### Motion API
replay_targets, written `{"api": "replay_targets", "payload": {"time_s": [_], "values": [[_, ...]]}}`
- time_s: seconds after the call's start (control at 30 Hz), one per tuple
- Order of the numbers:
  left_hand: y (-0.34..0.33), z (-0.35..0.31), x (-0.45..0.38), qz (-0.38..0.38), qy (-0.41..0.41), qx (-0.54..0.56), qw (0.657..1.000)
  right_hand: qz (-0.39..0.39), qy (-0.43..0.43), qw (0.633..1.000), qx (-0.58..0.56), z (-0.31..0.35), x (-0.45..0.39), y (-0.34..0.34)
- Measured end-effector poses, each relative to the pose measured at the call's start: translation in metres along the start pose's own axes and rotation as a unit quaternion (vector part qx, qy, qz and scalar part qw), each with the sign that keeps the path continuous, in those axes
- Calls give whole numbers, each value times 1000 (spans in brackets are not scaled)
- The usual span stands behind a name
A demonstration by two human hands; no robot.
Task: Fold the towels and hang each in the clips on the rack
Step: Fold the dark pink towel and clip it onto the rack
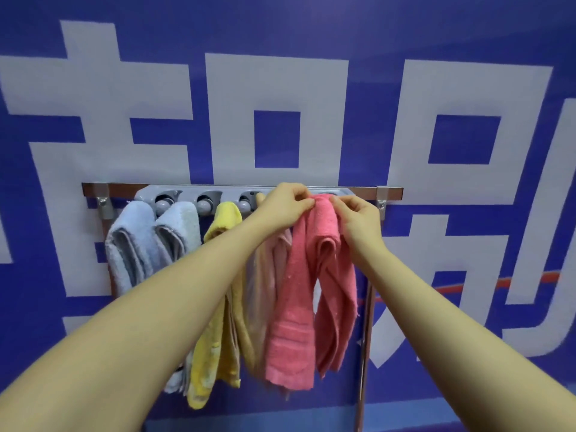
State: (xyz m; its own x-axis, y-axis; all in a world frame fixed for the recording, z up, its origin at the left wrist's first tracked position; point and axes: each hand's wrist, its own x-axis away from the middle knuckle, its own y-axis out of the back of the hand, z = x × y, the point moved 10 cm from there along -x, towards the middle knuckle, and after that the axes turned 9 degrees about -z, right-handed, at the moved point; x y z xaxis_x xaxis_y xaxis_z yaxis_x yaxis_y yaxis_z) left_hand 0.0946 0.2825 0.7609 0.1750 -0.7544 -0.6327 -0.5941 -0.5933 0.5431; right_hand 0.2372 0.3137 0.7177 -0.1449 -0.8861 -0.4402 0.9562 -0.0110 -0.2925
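Observation:
A grey clip rack (187,194) runs along a brown rail on the blue wall. A folded pink towel (299,307) hangs at the rack's right end. My left hand (285,207) pinches its top fold from the left, and my right hand (358,219) pinches it from the right, both up at the rack. The clip behind the pink towel is hidden. Two light blue towels (134,241) hang at the left, then a yellow towel (215,338) and a beige towel (258,291), partly behind my left forearm.
The rail (389,192) sits on metal brackets (103,201) at each end, with a metal stand post (364,338) running down at the right. The blue wall carries large white characters.

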Motion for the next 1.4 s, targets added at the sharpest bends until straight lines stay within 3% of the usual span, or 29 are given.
{"api": "replay_targets", "payload": {"time_s": [0.23, 0.63, 0.93, 1.1, 1.23, 1.4], "values": [[-5, 29, -26, -57, 19, -117, 991, -44, -11, 999, 24, -40, -21, -11], [-4, 27, -29, -86, -3, -134, 987, -88, -110, 988, -56, -82, -11, -8], [2, 15, -7, -121, -93, -163, 975, -95, -7, 995, -12, -68, 21, 12], [-14, 11, -1, -18, -143, -250, 958, -1, 32, 999, 41, -60, 37, -9], [-14, 16, 1, 34, -151, -285, 946, -31, 62, 993, 100, -66, 35, -5], [5, 22, 20, -64, -116, -281, 950, -64, 109, 977, 174, -63, 32, 2]]}}
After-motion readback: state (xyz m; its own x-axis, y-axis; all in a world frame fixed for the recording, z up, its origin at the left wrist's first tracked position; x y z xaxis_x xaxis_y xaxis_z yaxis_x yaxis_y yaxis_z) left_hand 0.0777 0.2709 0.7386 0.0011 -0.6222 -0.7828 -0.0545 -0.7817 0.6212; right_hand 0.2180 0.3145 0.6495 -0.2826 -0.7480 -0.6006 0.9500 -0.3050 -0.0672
